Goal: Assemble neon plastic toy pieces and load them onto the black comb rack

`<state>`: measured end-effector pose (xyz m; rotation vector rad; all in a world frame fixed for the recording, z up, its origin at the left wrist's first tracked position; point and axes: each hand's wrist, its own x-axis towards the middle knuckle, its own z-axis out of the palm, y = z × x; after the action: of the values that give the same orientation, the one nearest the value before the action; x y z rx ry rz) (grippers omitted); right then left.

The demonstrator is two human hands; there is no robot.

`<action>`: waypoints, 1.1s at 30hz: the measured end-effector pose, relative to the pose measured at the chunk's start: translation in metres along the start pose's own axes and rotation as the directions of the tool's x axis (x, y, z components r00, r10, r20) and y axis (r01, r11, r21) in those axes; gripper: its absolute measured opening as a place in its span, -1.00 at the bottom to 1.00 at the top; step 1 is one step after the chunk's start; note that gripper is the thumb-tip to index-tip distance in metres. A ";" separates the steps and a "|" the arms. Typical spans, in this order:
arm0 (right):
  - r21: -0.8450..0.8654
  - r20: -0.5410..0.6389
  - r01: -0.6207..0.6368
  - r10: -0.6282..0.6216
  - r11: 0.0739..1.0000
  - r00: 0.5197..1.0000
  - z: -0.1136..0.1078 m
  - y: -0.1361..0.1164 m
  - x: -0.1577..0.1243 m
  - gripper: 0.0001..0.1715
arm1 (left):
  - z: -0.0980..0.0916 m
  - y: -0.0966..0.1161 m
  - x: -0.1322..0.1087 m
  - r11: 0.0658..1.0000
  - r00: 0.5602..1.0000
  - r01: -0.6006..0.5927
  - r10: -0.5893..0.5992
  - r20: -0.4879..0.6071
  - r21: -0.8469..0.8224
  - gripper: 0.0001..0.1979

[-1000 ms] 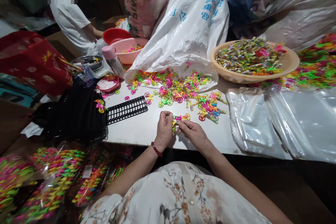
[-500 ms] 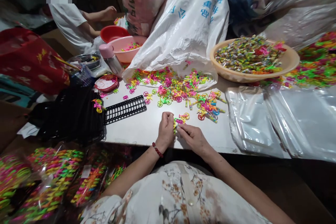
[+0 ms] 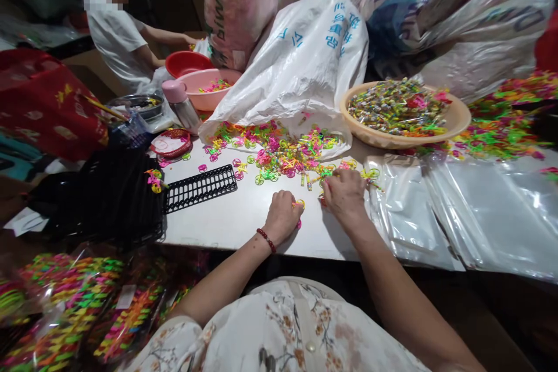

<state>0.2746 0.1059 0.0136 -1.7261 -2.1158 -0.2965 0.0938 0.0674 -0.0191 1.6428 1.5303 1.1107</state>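
Note:
Near the front of the white table, my left hand is closed around a small plastic toy bicycle; bits of yellow and pink show beyond its fingers. My right hand reaches over the cluster of toy bicycles and printed tubes on the right, fingers curled downward. What sits under those fingers is mostly hidden. A loose heap of bright toy bicycles spills from the white sack behind the hands. To the left lies a black slotted plastic rack.
A tan basin of wrapped tubes stands at back right, with clear plastic bags in front. Black racks are stacked at left beside a small red basket. A pink-lidded flask stands behind. A co-worker sits back left.
My right hand has left my left hand and moved right and away, over the cluster. The yellow and pink bicycle that lay beside my left hand is now in it. The view has shifted slightly.

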 end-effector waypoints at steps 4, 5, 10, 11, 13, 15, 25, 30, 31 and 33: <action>-0.009 0.187 0.065 -0.062 0.998 0.980 0.027 -0.029 0.016 -0.64 | -0.011 0.000 -0.007 0.904 0.966 0.253 -0.253 0.047 -0.345 -0.79; -0.012 0.206 0.068 -0.064 0.998 0.976 0.031 -0.032 0.019 -0.66 | -0.016 0.000 -0.008 0.832 0.948 0.312 -0.306 0.091 -0.459 -0.76; 0.009 0.215 0.058 -0.059 0.998 0.975 0.038 -0.034 0.019 -0.76 | -0.038 -0.003 -0.007 0.493 0.889 0.444 -0.345 0.300 -0.749 -0.56; 0.036 0.196 0.043 -0.049 0.998 0.979 0.036 -0.034 0.016 -0.76 | -0.041 -0.003 -0.007 0.464 0.887 0.445 -0.346 0.306 -0.766 -0.54; 0.159 0.137 0.003 -0.025 0.987 0.990 0.030 -0.035 0.008 -0.76 | -0.044 -0.002 -0.006 0.428 0.893 0.419 -0.353 0.279 -0.801 -0.52; 0.384 0.088 -0.038 0.004 0.923 0.996 0.021 -0.038 -0.003 -0.78 | -0.044 0.000 -0.006 0.402 0.904 0.377 -0.354 0.238 -0.835 -0.54; 0.872 0.376 -0.338 -0.042 0.356 0.926 -0.009 -0.070 -0.052 -0.66 | -0.027 0.005 -0.010 0.500 0.898 0.325 -0.430 0.096 -0.803 -0.70; 0.881 0.404 -0.393 0.013 0.264 0.915 -0.005 -0.079 -0.056 -0.65 | -0.022 0.007 -0.013 0.618 0.920 0.283 -0.390 0.027 -0.733 -0.73; 0.884 0.405 -0.401 0.033 0.239 0.914 -0.004 -0.080 -0.056 -0.65 | -0.022 0.008 -0.014 0.634 0.924 0.278 -0.381 0.021 -0.722 -0.74; 0.896 0.390 -0.388 0.035 0.215 0.920 -0.005 -0.079 -0.055 -0.67 | -0.023 0.011 -0.014 0.656 0.932 0.270 -0.363 0.019 -0.704 -0.74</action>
<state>0.2074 0.0377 0.0007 -1.1757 -1.4611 1.2381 0.0792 0.0496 -0.0016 0.7574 1.1716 1.3795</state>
